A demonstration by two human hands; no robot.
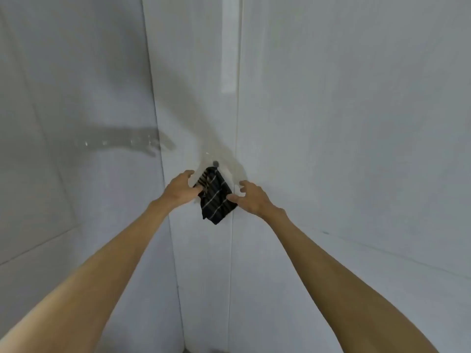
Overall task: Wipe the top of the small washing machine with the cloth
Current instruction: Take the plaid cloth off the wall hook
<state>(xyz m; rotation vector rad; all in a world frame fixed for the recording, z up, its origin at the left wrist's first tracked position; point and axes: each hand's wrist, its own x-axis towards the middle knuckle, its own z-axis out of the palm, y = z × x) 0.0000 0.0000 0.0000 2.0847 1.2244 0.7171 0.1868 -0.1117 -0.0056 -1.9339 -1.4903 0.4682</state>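
A dark cloth with thin pale stripes (216,198) hangs from a small hook (216,163) on a clear round suction pad stuck to the white wall near the corner. My left hand (181,187) touches the cloth's left edge with thumb and fingers spread. My right hand (251,197) is at its right edge, thumb against the fabric, fingers apart. Whether either hand truly grips the cloth is unclear. No washing machine is in view.
White tiled walls (356,123) meet in a corner, with a vertical white strip (229,47) running up beside the seam. A grey shadow or reflection of an arm (127,142) shows on the left wall.
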